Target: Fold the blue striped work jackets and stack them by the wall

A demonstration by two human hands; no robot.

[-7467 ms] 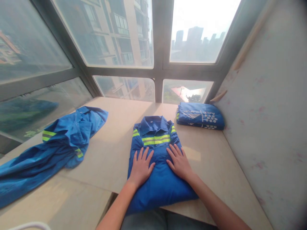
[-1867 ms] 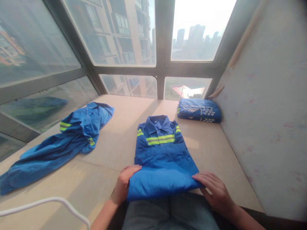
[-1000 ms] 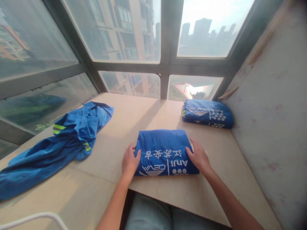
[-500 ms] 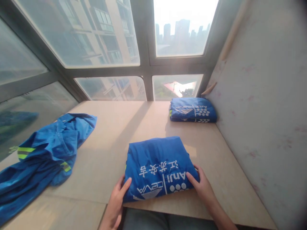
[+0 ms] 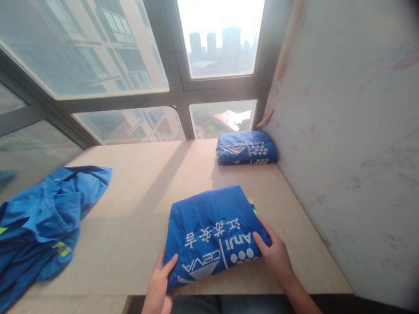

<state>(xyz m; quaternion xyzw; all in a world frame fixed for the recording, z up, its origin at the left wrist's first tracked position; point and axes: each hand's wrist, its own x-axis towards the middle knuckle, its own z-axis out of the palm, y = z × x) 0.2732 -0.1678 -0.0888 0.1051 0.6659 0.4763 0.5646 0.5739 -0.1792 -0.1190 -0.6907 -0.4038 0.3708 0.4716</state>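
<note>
A folded blue work shirt (image 5: pixel 211 233) with white lettering on its back lies near the front edge of the wooden table (image 5: pixel 144 205). My left hand (image 5: pixel 159 282) grips its near left corner, thumb on top and fingers under the cloth. My right hand (image 5: pixel 275 254) holds its near right corner the same way, thumb pressed on the printed side. The shirt looks slightly raised at the near edge.
A second folded blue shirt (image 5: pixel 246 147) sits at the back right, against the pale wall panel (image 5: pixel 343 131). An unfolded blue garment with yellow reflective stripes (image 5: pixel 39 222) is heaped at the left. Large windows (image 5: pixel 131 65) line the far side.
The shirt was folded over from collar-up to lettering-up. Both hands shifted from its sides to its near corners, and the view swung right, pushing the heaped garment toward the left edge.
</note>
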